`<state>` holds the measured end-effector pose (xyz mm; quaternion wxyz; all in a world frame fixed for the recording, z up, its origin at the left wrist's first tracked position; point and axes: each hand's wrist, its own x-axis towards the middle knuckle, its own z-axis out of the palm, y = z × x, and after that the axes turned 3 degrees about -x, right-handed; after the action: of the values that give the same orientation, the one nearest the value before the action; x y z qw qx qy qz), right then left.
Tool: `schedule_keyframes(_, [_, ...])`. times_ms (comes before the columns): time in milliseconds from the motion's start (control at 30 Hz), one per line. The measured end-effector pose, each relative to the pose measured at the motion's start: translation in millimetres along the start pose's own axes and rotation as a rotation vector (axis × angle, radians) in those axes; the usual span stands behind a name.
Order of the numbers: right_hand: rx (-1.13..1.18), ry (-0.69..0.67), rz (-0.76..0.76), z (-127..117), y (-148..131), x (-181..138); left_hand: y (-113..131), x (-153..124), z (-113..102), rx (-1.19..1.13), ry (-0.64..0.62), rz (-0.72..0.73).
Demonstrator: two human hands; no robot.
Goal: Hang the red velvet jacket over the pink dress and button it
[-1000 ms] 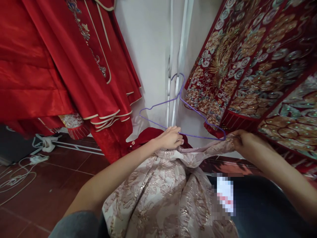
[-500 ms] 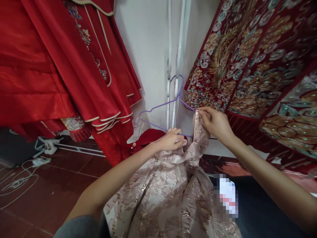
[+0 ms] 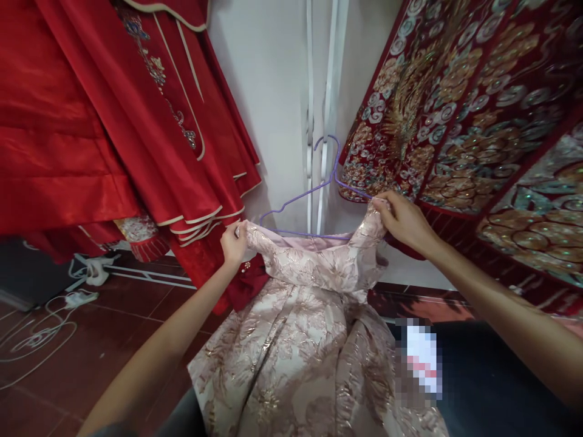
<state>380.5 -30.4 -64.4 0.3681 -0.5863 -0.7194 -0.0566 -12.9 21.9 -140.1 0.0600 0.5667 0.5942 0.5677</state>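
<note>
Currently, L fingers (image 3: 240, 230) + R fingers (image 3: 387, 203) pinching dress (image 3: 310, 334) top edges, wall (image 3: 266, 79) gap btwn red garments (image 3: 182, 115)

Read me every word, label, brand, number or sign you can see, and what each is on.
No text can be read.
The white and pink patch at lower right is pixelated; I cannot tell whether it bears writing.
The dress and purple hanger show no readable lettering.

Dk red tiled flr (image 3: 116, 334), loops of wht cable (image 3: 42, 337) on it, wht pwr strip (image 3: 81, 298) alongside
</note>
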Motion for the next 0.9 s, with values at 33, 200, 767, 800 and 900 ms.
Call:
schedule_keyframes(33, [0.001,-0.004,0.000,1.1,-0.1,0.1,-6.4,0.5,0.2,0.000,-0.030,-0.024])
schedule_keyframes(200, [-0.004,-0.006,0.005,1.9,-1.7,-0.7,-15.2,4.0,8.2,-0.049,-0.073,-0.033])
schedule_keyframes(767, [0.013,-0.027,0.023,-2.3,-7.7,-2.8,-9.8,1.6,-5.9,-0.163,-0.136,0.037])
schedule_keyframes(800, [0.012,-0.029,0.021,-2.2,-7.4,-2.5,-4.7,4.6,-5.5,-0.170,-0.148,0.059])
schedule_keyframes(900, [0.017,-0.033,0.012,0.2,-3.6,-1.3,20.7,17.3,-0.3,-0.217,-0.187,0.149])
